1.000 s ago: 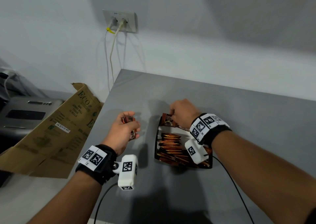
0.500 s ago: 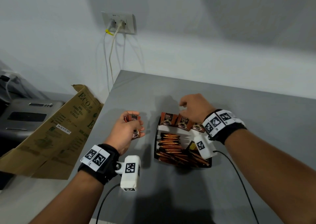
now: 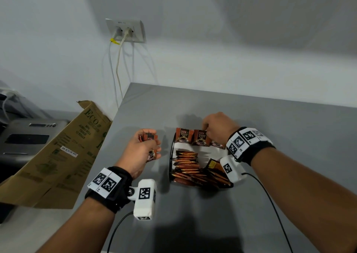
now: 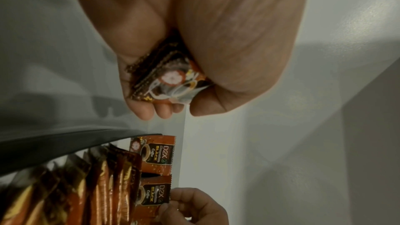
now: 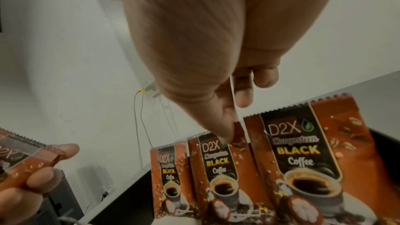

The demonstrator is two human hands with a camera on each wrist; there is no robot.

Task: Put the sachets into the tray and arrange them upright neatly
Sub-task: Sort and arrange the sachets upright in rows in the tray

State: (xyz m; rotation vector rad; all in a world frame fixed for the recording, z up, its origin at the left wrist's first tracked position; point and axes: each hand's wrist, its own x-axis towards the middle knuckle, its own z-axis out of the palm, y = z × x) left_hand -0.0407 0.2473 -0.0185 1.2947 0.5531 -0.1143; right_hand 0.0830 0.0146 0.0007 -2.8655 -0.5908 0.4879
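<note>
On the grey table stands a black tray [image 3: 171, 156] holding rows of brown coffee sachets [image 3: 188, 162] packed on edge. Along its far wall stand upright sachets [image 3: 183, 136] [image 5: 303, 160], faces toward me. My right hand [image 3: 207, 134] [image 5: 233, 126] is over that back row and pinches the top edge of the second sachet [image 3: 201, 139] [image 4: 153, 196] between thumb and fingers. Left of the tray, my left hand [image 3: 152, 146] [image 4: 173, 102] grips a small stack of sachets [image 3: 149, 137] [image 4: 164, 78] above the table.
A flattened cardboard box [image 3: 58, 156] leans off the table's left edge, in front of a grey machine [image 3: 29, 136]. A wall socket [image 3: 125, 32] with two cables hangs behind the table corner. Wrist-camera cables trail over the near table.
My right hand has slid right along the tray's back wall, uncovering upright sachets it stood over. The left hand has kept its stack, nearly still.
</note>
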